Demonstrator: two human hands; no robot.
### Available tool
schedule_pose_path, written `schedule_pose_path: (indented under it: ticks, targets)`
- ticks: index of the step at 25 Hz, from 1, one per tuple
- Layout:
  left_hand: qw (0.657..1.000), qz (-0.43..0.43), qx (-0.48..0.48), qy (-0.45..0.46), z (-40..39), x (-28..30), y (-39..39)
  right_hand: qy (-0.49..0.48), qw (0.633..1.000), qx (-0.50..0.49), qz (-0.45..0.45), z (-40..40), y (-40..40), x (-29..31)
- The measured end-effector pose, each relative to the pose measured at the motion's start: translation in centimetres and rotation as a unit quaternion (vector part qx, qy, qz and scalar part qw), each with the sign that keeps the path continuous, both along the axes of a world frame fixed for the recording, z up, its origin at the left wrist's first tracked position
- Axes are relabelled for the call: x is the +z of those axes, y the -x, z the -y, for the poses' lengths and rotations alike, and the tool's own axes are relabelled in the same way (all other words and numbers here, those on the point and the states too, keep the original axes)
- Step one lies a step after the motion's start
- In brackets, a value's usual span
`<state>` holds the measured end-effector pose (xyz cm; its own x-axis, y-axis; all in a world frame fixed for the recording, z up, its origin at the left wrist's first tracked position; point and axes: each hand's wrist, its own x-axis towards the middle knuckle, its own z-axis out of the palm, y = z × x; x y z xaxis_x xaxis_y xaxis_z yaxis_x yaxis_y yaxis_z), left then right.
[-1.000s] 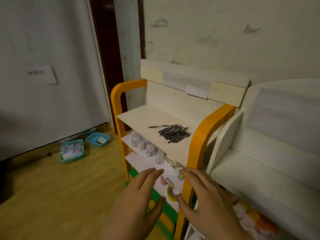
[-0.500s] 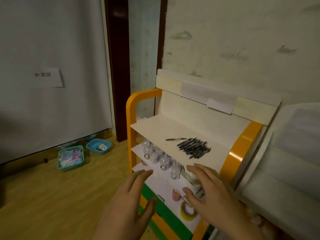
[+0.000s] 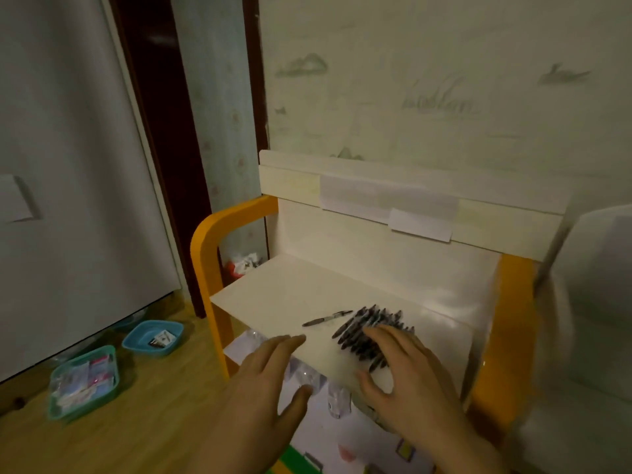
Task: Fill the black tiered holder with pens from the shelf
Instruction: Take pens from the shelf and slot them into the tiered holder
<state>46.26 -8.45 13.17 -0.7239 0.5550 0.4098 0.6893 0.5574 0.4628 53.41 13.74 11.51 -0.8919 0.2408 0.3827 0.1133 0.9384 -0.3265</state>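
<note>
The pens (image 3: 371,333) lay heaped near the top shelf's (image 3: 290,295) front edge. The right hand (image 3: 407,378) spread open over them, maybe touching. The left hand (image 3: 263,381) hung open, empty. Two floor trays (image 3: 85,381) held small packets.

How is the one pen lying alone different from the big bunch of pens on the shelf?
The lone pen lies by itself with bare shelf around it; the pile of pens is many pens packed together. The lone pen is uncovered; the right hand reaches over the pile's near side, hiding part of it. The lone pen sits left of the pile. Both are dark and rest on the same top shelf.
</note>
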Motion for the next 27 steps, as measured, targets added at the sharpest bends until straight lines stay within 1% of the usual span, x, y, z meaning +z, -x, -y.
schedule_pose_path:
  ticks: [5, 10, 14, 16, 18, 19, 22, 24, 27]
  targets:
    - [0.998, 0.022, -0.057, 0.014, -4.7, -1.0, 7.4, 0.028, 0.998, -0.060, 0.020, -3.5, 5.0, -1.1]
    - [0.987, 0.069, -0.140, 0.034, -9.7, -2.2, 12.9, 0.045, 0.990, -0.120, 0.057, -6.5, 7.5, -2.1]
    - [0.978, 0.083, -0.186, 0.049, -14.5, -4.0, 17.3, 0.053, 0.976, -0.200, 0.066, -7.8, 8.8, -3.1]
    - [0.972, 0.113, -0.199, 0.058, -17.4, -5.4, 18.9, 0.053, 0.967, -0.236, 0.078, -8.3, 9.4, -3.4]
    - [0.970, 0.137, -0.187, 0.077, -20.4, -7.0, 19.8, 0.057, 0.961, -0.255, 0.085, -8.6, 10.0, -3.4]
    - [0.970, 0.136, -0.173, 0.102, -21.9, -7.9, 20.0, 0.056, 0.959, -0.265, 0.088, -8.8, 10.3, -3.5]
    - [0.960, 0.118, -0.125, 0.222, -25.3, -10.7, 20.3, 0.057, 0.950, -0.290, 0.097, -9.3, 11.3, -4.1]
    - [0.947, 0.122, -0.101, 0.279, -26.8, -12.0, 20.3, 0.055, 0.946, -0.301, 0.106, -9.4, 12.0, -4.5]
    - [0.939, 0.108, -0.087, 0.314, -28.0, -13.0, 20.4, 0.061, 0.944, -0.302, 0.116, -9.8, 12.5, -5.1]
